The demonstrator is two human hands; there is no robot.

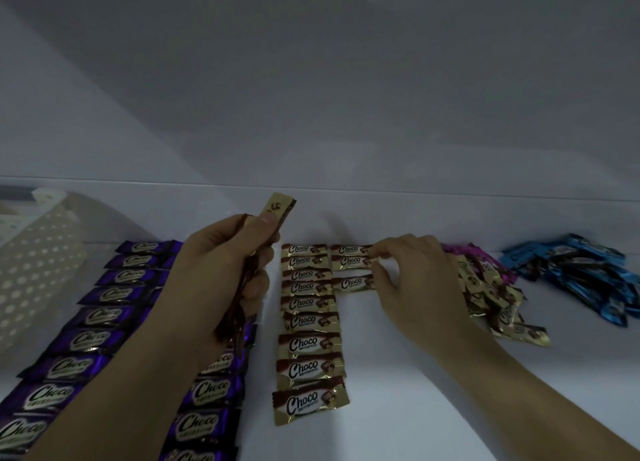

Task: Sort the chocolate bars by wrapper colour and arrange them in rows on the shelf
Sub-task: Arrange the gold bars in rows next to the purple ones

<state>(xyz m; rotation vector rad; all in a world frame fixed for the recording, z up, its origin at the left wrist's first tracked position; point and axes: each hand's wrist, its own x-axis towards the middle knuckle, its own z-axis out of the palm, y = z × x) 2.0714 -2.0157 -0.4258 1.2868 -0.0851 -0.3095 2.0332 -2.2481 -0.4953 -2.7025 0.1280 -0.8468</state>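
Far left, a perforated cream basket [31,270] tipped on its side on the white shelf [398,408], mouth toward the centre. Just right of it, two columns of purple-wrapped bars [104,317] running from the back wall toward the viewer, the nearer column partly hidden under the left forearm. Raised above those rows, the left hand [221,277], forearm coming in from the lower left, fingers curled tight around a fanned clutch of gold bars [278,211], thumb pressed flat on the top wrapper, whose end pokes up past the knuckles; dark wrapper edges trailing below the palm. Next, a tidy gold column [308,325] of ten bars, labels up, reaching from near the wall down toward the shelf's front. Just beside it, a second gold column [351,266] only three bars long. At its right edge, the right hand [419,280], arm stretched in from the lower right, palm down and low over the shelf, thumb and fingertips [375,265] touching the right ends of those bars; whether pinching or merely nudging, cannot tell. Behind the wrist, a loose heap of gold bars [498,301] with a few magenta bars [485,256] at its back. Far right, well apart, a jumbled pile of blue bars [581,273]
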